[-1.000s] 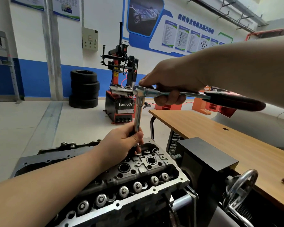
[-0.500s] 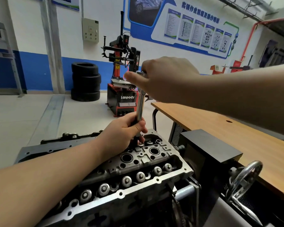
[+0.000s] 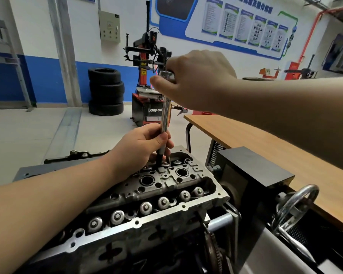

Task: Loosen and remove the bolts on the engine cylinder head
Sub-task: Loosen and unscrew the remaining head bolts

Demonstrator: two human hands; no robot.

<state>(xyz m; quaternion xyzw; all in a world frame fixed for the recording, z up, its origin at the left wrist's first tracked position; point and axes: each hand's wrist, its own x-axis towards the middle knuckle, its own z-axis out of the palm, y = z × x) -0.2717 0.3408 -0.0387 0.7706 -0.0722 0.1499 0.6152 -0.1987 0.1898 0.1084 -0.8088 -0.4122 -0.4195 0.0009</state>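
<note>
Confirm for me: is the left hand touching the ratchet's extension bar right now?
Touching. The head view shows the left hand with fingers and thumb curled round the lower part of the upright extension bar, just above the cylinder head.

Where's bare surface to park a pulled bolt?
The wooden table, right of the black box, shows a long bare stretch. The cylinder head is crowded: valve springs, open bores, and the left hand and right hand on the extension bar.

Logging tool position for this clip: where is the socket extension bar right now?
Head view, centre: the socket extension bar stands upright on the far end of the cylinder head, left hand gripping its lower part, right hand over its top.
</note>
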